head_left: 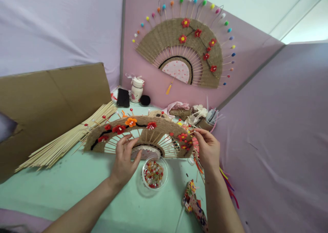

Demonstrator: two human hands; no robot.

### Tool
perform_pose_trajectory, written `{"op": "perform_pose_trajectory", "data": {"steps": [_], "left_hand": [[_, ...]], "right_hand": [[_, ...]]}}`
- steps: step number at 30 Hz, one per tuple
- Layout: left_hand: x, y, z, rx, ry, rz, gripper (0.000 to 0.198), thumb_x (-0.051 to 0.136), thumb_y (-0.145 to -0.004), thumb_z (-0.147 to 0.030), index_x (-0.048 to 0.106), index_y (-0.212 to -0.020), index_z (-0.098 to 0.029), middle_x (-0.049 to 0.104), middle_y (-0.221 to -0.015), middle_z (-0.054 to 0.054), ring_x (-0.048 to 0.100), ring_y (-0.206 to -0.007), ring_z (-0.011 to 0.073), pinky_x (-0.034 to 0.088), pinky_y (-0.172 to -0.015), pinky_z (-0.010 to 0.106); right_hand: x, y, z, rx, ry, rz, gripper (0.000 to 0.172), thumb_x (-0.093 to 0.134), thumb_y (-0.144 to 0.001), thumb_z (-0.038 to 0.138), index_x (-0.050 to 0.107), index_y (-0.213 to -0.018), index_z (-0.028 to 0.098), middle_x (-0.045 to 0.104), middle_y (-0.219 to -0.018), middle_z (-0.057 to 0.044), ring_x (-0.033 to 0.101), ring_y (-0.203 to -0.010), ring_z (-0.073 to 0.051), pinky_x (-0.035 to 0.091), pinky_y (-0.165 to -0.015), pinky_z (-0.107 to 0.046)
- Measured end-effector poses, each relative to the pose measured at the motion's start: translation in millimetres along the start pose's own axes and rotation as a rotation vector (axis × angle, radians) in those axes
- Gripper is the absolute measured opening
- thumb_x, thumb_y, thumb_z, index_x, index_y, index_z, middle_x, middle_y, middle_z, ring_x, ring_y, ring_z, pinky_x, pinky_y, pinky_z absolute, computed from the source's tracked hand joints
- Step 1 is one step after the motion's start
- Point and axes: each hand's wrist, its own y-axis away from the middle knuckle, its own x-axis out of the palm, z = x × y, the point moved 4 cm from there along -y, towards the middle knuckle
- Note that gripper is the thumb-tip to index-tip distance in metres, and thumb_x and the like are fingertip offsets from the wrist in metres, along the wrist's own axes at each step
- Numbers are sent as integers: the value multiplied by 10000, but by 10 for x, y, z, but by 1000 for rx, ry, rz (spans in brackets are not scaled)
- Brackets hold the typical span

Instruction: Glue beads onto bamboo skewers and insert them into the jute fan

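A half-round woven fan [138, 121] of brown twine and thin sticks stands tilted on the table, with red and orange flowers on its band and beads on several stick tips. My left hand [125, 159] is at its inner ribs, fingers spread and apart, seemingly resting against it. At the fan's right end, my right hand [208, 149] pinches thumb and forefinger together beside a stick tip; what lies between them is too small to make out. Just below the fan sits a clear round tub [167, 174] of red, amber and clear beads [153, 175].
A bundle of thin sticks [69, 137] lies left, before a cardboard sheet [51, 96]. A flower-patterned glue gun [191, 195] is near my right forearm. A white bottle [137, 89] and black phone [123, 98] stand behind. A larger fan [164, 34] hangs on the pink wall.
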Motion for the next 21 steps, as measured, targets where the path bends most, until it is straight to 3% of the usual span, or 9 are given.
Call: {"op": "perform_pose_trajectory", "data": {"steps": [21], "left_hand": [[7,2,0,9,3,-2,425,612,-877,-187,496,-1285,-215,436,-1275,130,523,-1210,255,520,-991,419]], "right_hand": [[-3,-10,-6,11,-7,0,180,749,-748,363,767,-848,215,766,-858,-38,684,-813,-200,521,-795,-343]]}}
